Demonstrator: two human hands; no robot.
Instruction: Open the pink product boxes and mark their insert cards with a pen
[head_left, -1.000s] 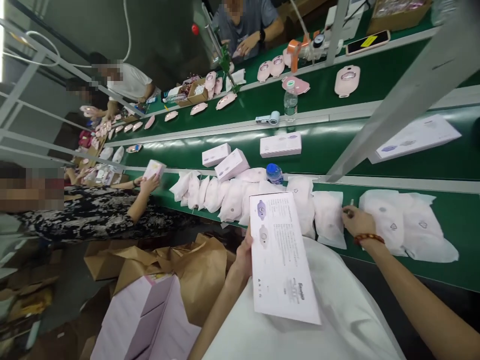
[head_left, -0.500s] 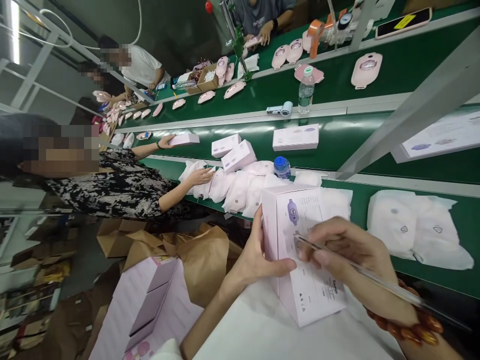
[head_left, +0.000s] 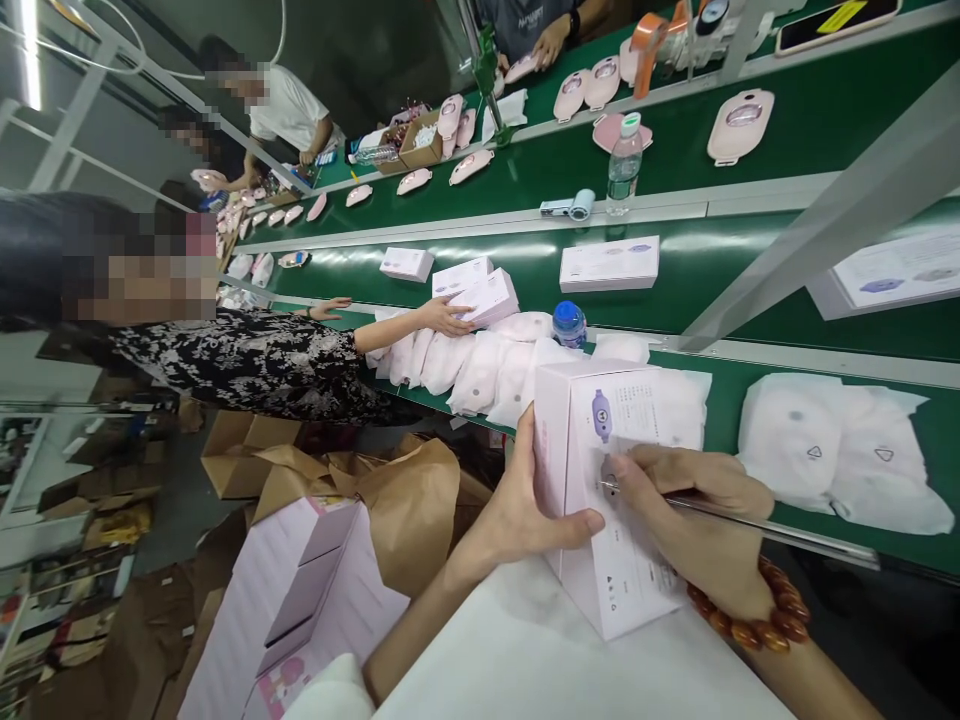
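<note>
The left hand point(head_left: 525, 510) grips a pale pink box point(head_left: 637, 410) by its side, holding it upright above a white cloth point(head_left: 525, 660), just in front of a green workbench point(head_left: 724, 420). The right hand point(head_left: 690, 520) pinches a pen point(head_left: 787, 530), its tip touching the box's printed face.

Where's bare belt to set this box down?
Middle belt is bare between the flat white box and the slanted metal post. A narrow green gap parts left pouches from right pouches. It's crowded around the small boxes.
</note>
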